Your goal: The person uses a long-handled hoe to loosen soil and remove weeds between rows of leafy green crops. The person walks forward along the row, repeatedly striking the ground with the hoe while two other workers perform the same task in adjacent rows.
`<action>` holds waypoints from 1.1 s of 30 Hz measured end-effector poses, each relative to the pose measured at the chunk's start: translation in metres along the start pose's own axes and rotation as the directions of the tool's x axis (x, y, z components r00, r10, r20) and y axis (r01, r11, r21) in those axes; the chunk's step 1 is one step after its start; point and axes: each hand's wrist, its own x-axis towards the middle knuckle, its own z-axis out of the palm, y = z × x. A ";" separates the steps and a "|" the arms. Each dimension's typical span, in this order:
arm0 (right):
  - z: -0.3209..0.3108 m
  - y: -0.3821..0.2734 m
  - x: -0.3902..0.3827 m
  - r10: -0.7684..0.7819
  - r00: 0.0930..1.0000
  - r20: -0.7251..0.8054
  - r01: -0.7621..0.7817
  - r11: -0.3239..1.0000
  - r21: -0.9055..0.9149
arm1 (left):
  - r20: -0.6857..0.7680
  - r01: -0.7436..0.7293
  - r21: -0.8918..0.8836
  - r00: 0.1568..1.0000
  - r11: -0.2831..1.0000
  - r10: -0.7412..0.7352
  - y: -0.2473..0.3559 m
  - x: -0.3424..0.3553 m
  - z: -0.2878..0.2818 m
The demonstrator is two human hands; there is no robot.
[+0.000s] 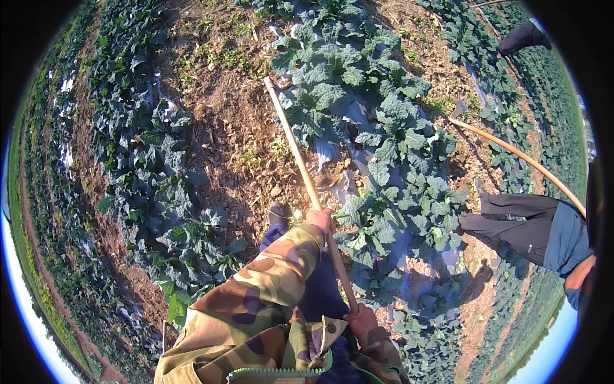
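A long, pale wooden tool handle [291,139] slants across the soil path between two rows of leafy kale plants [390,144]. My left hand [320,221], at the end of a camouflage sleeve, is wrapped round its middle. Lower down and closer to my body, my right hand [363,320] grips the near part of the same handle. The far end lies over bare soil beside the kale; no blade shows on it. Whatever part of the handle extends past my right hand is hidden.
More kale [150,166] lines the left side. Pieces of pale plastic sheeting [326,150] show beneath the plants. My shoe [278,214] stands on the soil path [224,128]. At right a person in dark trousers [511,224] is near a hoe [511,150]; another person's leg [524,38] shows beyond.
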 end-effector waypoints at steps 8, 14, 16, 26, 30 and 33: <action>0.003 0.044 -0.042 0.176 0.980 0.090 -0.174 0.984 -0.022 | 0.019 0.138 0.111 0.990 0.984 -0.140 -0.056 -0.025 0.009; -0.002 0.121 -0.102 0.315 0.917 0.243 -0.315 0.948 -0.042 | 0.052 0.252 0.155 0.964 0.955 -0.262 -0.099 -0.034 0.004; -0.002 0.153 -0.121 0.346 0.894 0.285 -0.352 0.935 -0.032 | 0.144 0.282 0.351 0.926 0.893 -0.349 -0.122 -0.040 0.003; -0.004 0.204 -0.148 0.512 0.802 0.307 -0.480 0.859 -0.181 | 0.444 0.001 0.438 0.869 0.899 -0.218 -0.192 -0.060 0.012; -0.008 0.205 -0.138 0.489 0.816 0.307 -0.417 0.867 -0.274 | 0.169 0.398 0.044 0.901 0.916 -0.399 -0.160 -0.050 0.011; -0.013 0.184 -0.116 0.464 0.839 0.284 -0.335 0.852 -0.403 | 0.110 0.375 -0.139 0.926 0.916 -0.362 -0.130 -0.034 0.000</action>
